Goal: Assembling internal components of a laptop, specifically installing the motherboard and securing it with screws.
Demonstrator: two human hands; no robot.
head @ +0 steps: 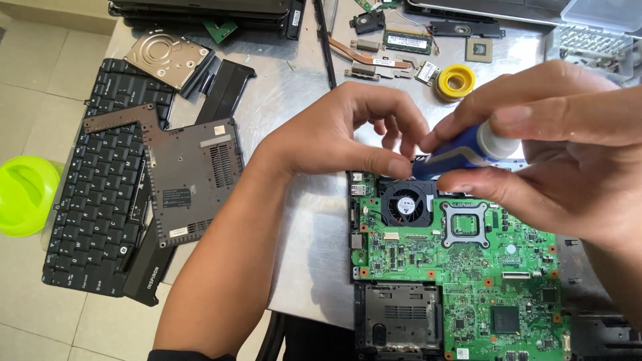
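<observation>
Holding a blue-handled screwdriver with a white cap (468, 150), the right hand (568, 157) has its thumb and fingers (518, 90) closed round the tool's grip, the handle lying almost level above the upper edge of a green laptop circuit board (478, 267). The left hand (341, 137) reaches in from the lower left, its thumb and forefinger pinched narrow at the front end of the screwdriver, just over a round black cooling fan (406, 204) set in the board's upper left corner; what sits between those fingertips is too small to tell. To the right of the fan lies a square grey processor socket (465, 225). The board rests on a grey metal tabletop (301, 247). Well apart on the left, a black laptop keyboard (93, 194) hangs partly over the tabletop's edge, with a dark brown plastic bottom cover (190, 174) lying on it. Above these rests a silver hard drive (167, 59). Near the top, behind the hands, sit a yellow ring-shaped reel (457, 81), a copper heat pipe (368, 59) and a small green memory module (406, 42). A lime green plastic bowl (25, 194) stands at the far left beside the keyboard.
</observation>
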